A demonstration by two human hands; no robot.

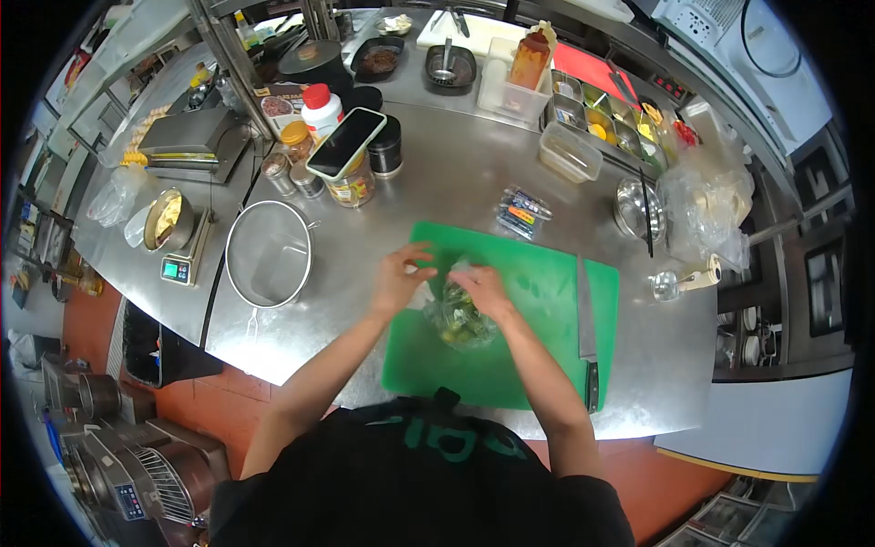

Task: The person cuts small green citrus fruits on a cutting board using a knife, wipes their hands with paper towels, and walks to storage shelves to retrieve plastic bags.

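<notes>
A clear plastic bag (465, 324) with green vegetable pieces inside rests on the green cutting board (538, 365). My right hand (483, 290) is closed on the gathered top of the bag. Just to its left, my left hand (401, 278) is raised over the board's left edge, fingers curved and apart, with nothing visible in them. A knife (586, 319) with a black handle lies along the right side of the board, its handle toward me.
Left of the board is a round sieve (269, 255); beyond it, a scale (180, 269) with a pot. Jars and a phone (347, 143) stand behind. Marker-like packets (522, 214) lie past the board. At right are a metal bowl (638, 210) with chopsticks and a plastic container (571, 153).
</notes>
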